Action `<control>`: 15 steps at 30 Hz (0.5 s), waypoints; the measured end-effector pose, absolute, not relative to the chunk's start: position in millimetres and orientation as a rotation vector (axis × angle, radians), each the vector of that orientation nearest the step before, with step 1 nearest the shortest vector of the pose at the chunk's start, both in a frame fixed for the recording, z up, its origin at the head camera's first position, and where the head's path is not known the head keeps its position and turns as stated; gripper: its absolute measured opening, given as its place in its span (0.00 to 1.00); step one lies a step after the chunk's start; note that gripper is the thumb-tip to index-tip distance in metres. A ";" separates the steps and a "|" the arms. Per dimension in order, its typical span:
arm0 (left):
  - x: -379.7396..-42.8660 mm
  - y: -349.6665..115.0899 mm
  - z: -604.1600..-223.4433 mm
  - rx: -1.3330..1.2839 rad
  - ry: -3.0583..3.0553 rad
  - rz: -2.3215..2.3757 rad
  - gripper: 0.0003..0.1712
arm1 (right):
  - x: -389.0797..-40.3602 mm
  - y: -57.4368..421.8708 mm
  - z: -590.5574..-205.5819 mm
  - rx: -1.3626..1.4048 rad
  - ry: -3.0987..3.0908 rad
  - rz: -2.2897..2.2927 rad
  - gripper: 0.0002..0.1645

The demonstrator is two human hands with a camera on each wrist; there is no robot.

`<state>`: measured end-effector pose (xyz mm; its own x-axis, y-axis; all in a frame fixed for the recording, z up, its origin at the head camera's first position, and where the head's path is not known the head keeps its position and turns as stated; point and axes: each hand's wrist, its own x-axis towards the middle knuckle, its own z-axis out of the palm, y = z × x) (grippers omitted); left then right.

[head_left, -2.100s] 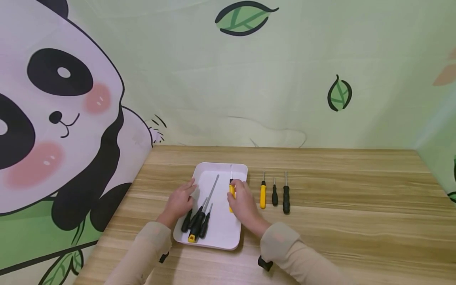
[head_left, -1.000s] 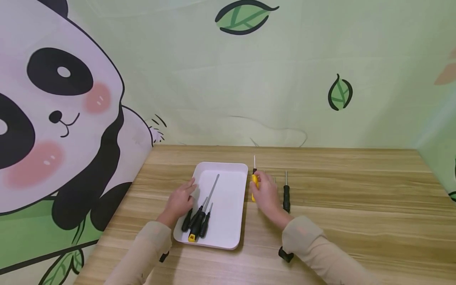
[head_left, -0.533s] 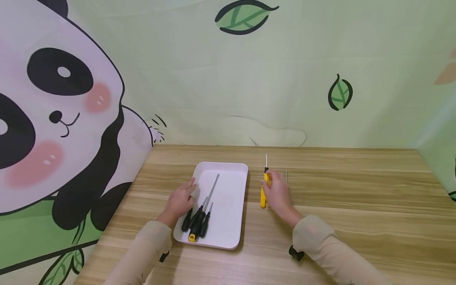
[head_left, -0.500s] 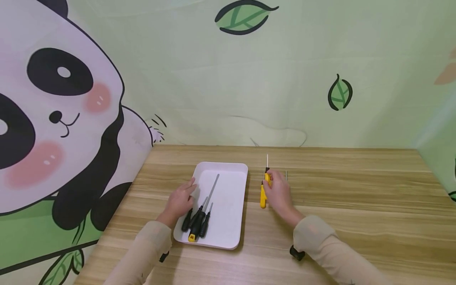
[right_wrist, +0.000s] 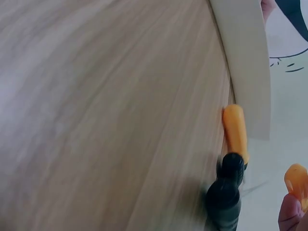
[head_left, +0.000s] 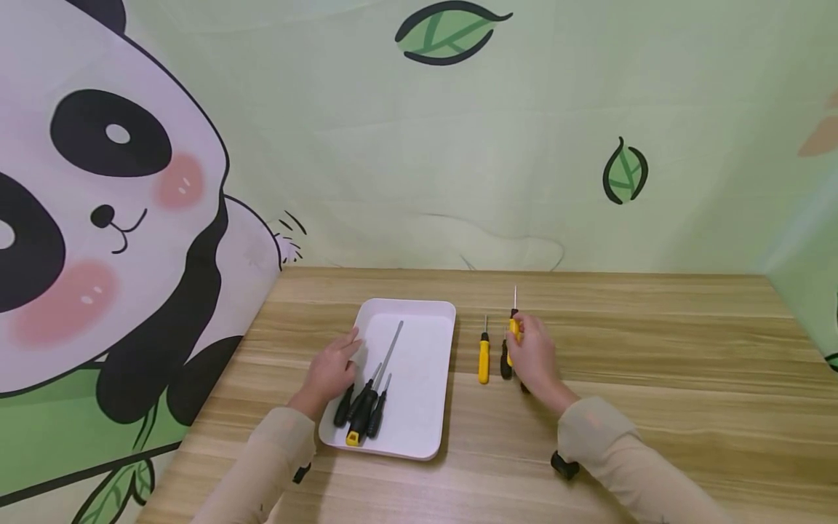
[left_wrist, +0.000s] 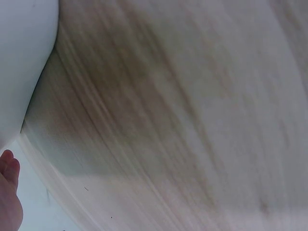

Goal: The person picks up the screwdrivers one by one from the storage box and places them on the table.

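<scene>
In the head view my right hand [head_left: 535, 356] pinches a yellow-and-black screwdriver [head_left: 513, 331], shaft pointing away, above the table's right-hand row. Its handle end and my fingertips [right_wrist: 288, 211] show at the right wrist view's edge. Below lie a yellow-handled screwdriver [head_left: 484, 358], a small black screwdriver [head_left: 505, 364] and a larger black screwdriver [head_left: 525, 389], mostly hidden by the hand. My left hand [head_left: 329, 371] holds the left rim of a white tray [head_left: 428, 437]. Several black-handled screwdrivers [head_left: 363, 411] lie in the tray's near left part, one with a yellow end.
The wooden table [head_left: 655, 364] reaches back to a printed cloth backdrop [head_left: 484, 175] with a panda and leaves. In the right wrist view the tray's outer wall [right_wrist: 248, 72] stands beyond the yellow handle.
My right hand has lifted the yellow-and-black screwdriver out of the tray and carried it right, past the yellow-handled one, over the black ones. The left hand and tray have stayed put.
</scene>
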<state>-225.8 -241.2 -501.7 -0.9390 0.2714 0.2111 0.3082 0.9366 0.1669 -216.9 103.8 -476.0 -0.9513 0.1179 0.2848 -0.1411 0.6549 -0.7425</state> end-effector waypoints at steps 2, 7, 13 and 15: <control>-225.6 -241.1 -501.3 -0.439 -2.908 -0.297 0.26 | -217.0 107.6 -477.2 0.018 -2.567 1.183 0.17; -223.9 -240.1 -499.2 -0.432 -2.916 -0.316 0.26 | -217.3 116.2 -480.1 -0.016 -2.595 1.168 0.18; -222.5 -239.6 -497.5 -0.421 -2.926 -0.313 0.26 | -218.8 124.9 -485.7 -0.028 -2.603 1.160 0.18; -222.4 -239.5 -497.2 -0.421 -2.925 -0.317 0.26 | -218.7 127.4 -486.7 -0.029 -2.610 1.168 0.18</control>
<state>-222.4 -239.5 -497.2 -0.9458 0.2587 0.1964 0.2947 0.9376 0.1843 -218.7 127.4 -486.7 -0.9603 0.1319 0.2460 -0.0956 0.6724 -0.7339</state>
